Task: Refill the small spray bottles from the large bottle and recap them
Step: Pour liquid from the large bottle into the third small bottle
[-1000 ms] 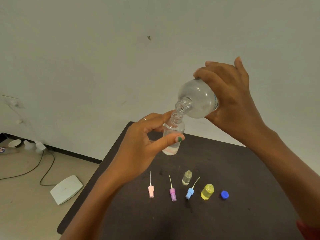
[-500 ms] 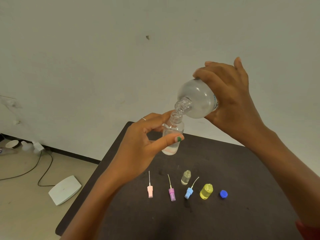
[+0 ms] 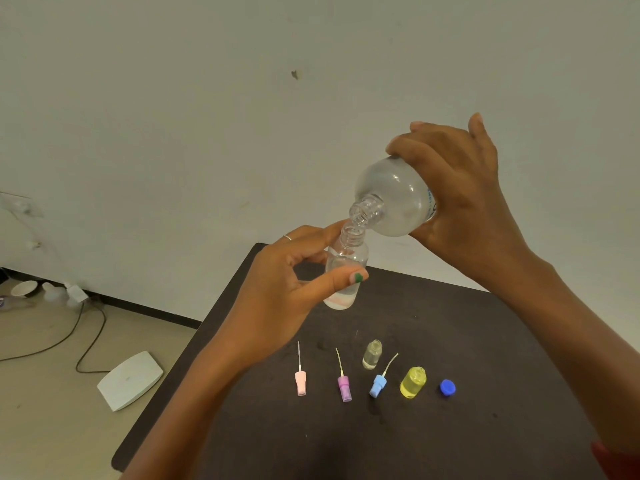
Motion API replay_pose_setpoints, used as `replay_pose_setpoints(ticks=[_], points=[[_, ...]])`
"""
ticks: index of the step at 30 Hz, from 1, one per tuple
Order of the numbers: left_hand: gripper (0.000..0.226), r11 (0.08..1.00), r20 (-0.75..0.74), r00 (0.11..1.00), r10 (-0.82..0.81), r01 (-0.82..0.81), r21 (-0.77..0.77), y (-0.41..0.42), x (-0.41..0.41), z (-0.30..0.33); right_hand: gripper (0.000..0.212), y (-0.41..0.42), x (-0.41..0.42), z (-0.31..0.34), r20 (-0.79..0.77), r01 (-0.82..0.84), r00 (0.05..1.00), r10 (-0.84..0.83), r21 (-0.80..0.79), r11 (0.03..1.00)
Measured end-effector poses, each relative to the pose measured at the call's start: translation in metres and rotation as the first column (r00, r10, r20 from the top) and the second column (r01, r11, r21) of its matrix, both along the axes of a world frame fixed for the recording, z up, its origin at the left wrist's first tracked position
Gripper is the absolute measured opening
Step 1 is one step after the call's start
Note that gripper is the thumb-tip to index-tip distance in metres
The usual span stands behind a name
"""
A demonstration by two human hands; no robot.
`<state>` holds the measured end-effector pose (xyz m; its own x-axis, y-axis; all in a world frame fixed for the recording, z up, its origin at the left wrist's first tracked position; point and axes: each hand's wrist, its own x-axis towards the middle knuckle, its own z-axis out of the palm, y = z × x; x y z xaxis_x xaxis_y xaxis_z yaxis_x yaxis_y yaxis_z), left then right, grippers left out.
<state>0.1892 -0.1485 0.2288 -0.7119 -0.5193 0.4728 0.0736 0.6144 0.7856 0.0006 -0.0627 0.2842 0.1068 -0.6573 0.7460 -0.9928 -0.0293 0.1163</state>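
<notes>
My right hand (image 3: 460,199) grips the large clear bottle (image 3: 394,199), tipped down to the left with its open mouth at the neck of a small clear bottle (image 3: 346,268). My left hand (image 3: 287,289) pinches that small bottle between thumb and fingers above the dark table (image 3: 485,341); a little liquid sits in its bottom. On the table lie a pink spray cap (image 3: 300,382), a purple spray cap (image 3: 344,391) and a blue spray cap (image 3: 378,384), each with a dip tube. A tiny clear bottle (image 3: 372,355), a yellow bottle (image 3: 412,382) and a blue screw cap (image 3: 447,388) stand beside them.
The table's left edge runs diagonally from the wall to the bottom of the view. On the floor to the left lie a white flat device (image 3: 130,379), black cables (image 3: 86,337) and a bowl (image 3: 23,289) by the wall.
Both hands and the two bottles hold almost the same pose. The view has shifted slightly.
</notes>
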Motion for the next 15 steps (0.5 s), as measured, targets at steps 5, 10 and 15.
replay_pose_setpoints(ticks=[5,10,15], points=[[0.056,1.0,0.001,1.0,0.005,-0.005,-0.006,0.0002,0.0003,-0.0009,0.049,0.0005,0.0003,0.0003,0.004,-0.005,1.0,0.005,0.002,1.0],[0.054,1.0,-0.004,1.0,0.004,-0.004,-0.002,0.0008,-0.0001,-0.0007,0.048,0.0008,0.0003,0.0,0.003,-0.005,1.0,0.005,0.002,1.0],[0.053,1.0,-0.002,1.0,0.005,-0.005,-0.01,0.0004,-0.0004,-0.0003,0.048,0.0012,0.0,0.0011,0.002,-0.002,1.0,0.002,0.0,1.0]])
